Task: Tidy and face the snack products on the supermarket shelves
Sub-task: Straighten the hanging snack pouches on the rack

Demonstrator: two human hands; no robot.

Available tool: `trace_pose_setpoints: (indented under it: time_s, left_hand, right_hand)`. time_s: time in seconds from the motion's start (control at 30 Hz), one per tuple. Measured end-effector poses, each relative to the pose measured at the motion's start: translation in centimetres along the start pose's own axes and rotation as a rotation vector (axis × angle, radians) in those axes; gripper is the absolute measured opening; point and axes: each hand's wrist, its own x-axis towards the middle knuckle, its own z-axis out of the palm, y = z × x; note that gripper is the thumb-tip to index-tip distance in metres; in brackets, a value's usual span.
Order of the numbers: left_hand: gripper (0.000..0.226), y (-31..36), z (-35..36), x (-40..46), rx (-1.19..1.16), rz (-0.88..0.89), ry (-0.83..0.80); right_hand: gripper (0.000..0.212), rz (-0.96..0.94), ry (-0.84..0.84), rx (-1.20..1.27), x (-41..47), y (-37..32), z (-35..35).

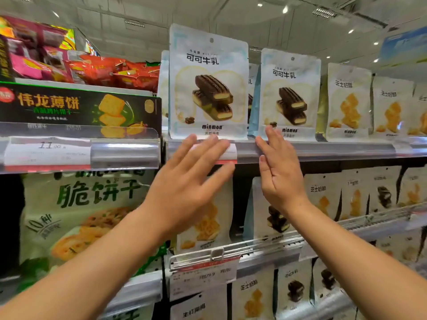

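Shelf edge (323, 150) — left hand (184, 179) and right hand (280, 172) flat, grip apart, below cocoa pouches (208, 88).

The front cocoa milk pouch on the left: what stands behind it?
Behind the cocoa milk pouch, edges of more pale blue pouches show on both sides. How many stand there is hidden.

grey ceiling (208, 10) with recessed spotlights (285, 9), metal shelf rails (335, 150)

Top shelf front row — two cocoa-milk pouches (208, 82), three cheese pouches (348, 102) (rightmost cut off).
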Motion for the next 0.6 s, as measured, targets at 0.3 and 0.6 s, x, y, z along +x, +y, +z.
trace_pose_setpoints:
  time_s: [0.3, 0.6]
  left_hand:
    - [0.082, 1.3, 4.3, -1.0, -0.039, -0.654, -0.679]
    - [0.041, 2.1, 1.0, -1.3, -0.091, -0.567, -0.445]
  right_hand:
    - [0.045, 0.065, 0.002, 0.001, -0.2, -0.5, 0.2]
    - [0.055, 0.225, -0.163, 0.106, -0.8, -2.8, -1.4]
